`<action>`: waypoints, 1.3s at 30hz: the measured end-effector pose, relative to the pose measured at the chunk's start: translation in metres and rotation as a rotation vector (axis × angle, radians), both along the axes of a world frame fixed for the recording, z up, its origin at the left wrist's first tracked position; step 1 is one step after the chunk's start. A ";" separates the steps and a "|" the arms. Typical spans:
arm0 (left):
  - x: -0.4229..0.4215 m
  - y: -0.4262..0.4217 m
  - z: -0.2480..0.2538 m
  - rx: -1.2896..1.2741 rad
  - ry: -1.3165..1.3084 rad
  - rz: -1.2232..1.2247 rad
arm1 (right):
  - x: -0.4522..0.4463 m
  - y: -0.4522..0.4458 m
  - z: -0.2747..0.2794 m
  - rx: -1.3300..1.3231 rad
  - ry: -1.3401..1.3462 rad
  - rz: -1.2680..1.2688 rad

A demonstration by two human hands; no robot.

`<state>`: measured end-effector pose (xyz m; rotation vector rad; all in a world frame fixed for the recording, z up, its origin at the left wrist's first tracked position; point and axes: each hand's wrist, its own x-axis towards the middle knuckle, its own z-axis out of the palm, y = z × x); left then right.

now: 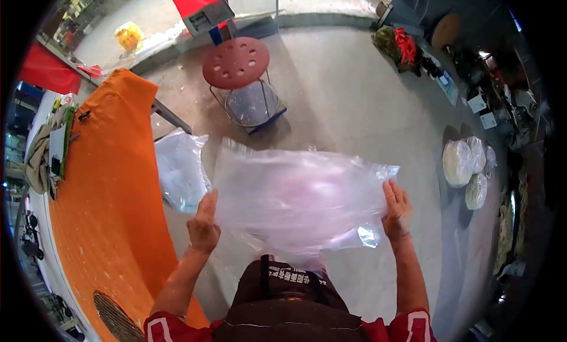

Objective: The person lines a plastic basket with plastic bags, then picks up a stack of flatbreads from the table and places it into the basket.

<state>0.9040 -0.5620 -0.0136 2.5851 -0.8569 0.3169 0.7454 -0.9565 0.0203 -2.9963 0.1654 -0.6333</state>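
Observation:
A wide, clear plastic bag point(295, 197) stretches between my two hands above the floor, with something pinkish showing blurred through its middle. My left hand point(205, 224) grips the bag's left edge, its fingers pointing up. At the right edge, my right hand point(397, 209) holds the bag with the thumb side against the plastic and the fingers upward. Just beyond my left hand, another clear plastic bag point(180, 171) hangs beside the orange-covered table point(118, 182).
A red round stool point(236, 63) stands ahead on the concrete floor point(336, 94). Wrapped pale bundles point(458, 164) lie at the right. Farther back right are a red and green bag point(404, 46) and assorted goods. A woven round mat point(117, 316) lies at the lower left.

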 end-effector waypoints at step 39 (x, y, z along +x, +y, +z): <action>0.044 -0.139 -0.323 0.090 0.671 0.433 | 0.091 -0.126 -0.346 1.506 0.650 -0.285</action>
